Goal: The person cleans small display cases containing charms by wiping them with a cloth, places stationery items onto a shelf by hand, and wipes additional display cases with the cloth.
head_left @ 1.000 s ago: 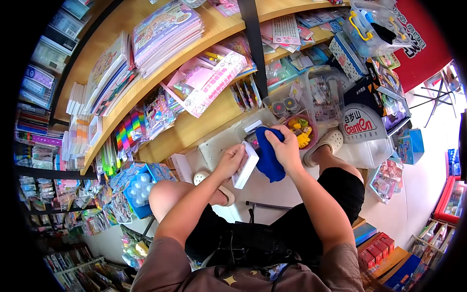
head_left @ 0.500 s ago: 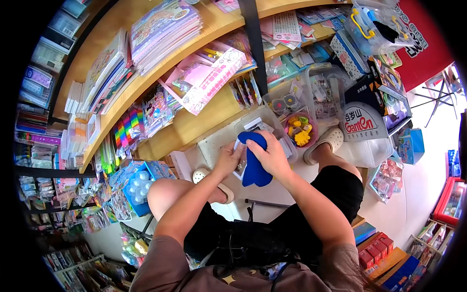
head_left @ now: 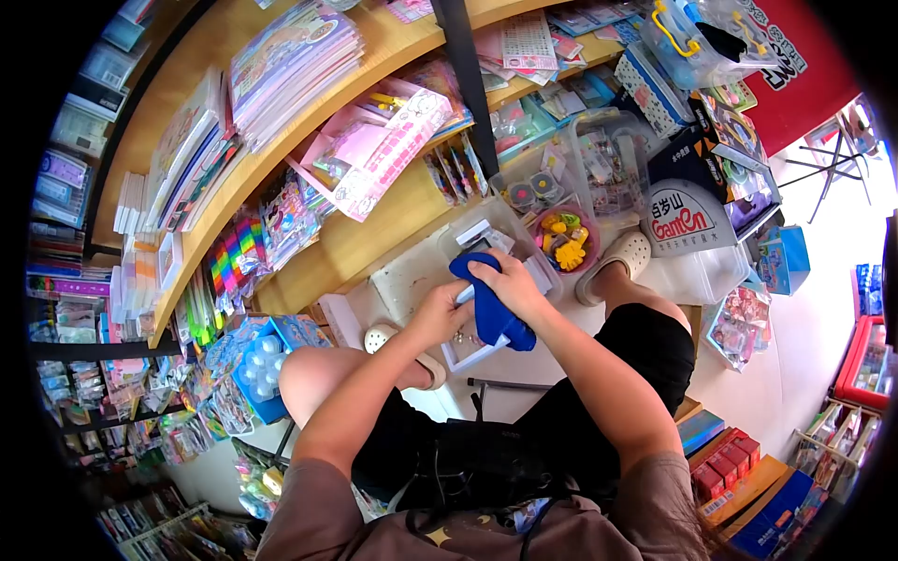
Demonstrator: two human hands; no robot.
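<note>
My right hand (head_left: 510, 285) is closed on a blue cloth (head_left: 496, 318), thumb on top, its lower part hanging in folds. Close beside it, my left hand (head_left: 441, 315) grips a small white-edged thing (head_left: 464, 294). The cloth overlaps that thing, so its kind is hidden. Below the hands, a white shallow box (head_left: 475, 355) shows part of its rim, with small items inside. Just behind the hands stands a clear plastic bin (head_left: 510, 220) with white and dark frame-like pieces in it.
A pink basket (head_left: 591, 254) of yellow toys and a clear container (head_left: 608, 159) stand beyond my right hand. Wooden shelves (head_left: 365, 248) with books and packets curve along the left. My clogs (head_left: 629, 252) flank the bin; a blue box (head_left: 262, 374) stands by my left knee.
The blue cloth has become more bunched, and its lower end has shifted right. More of the white box below now shows. The view has shifted slightly.
</note>
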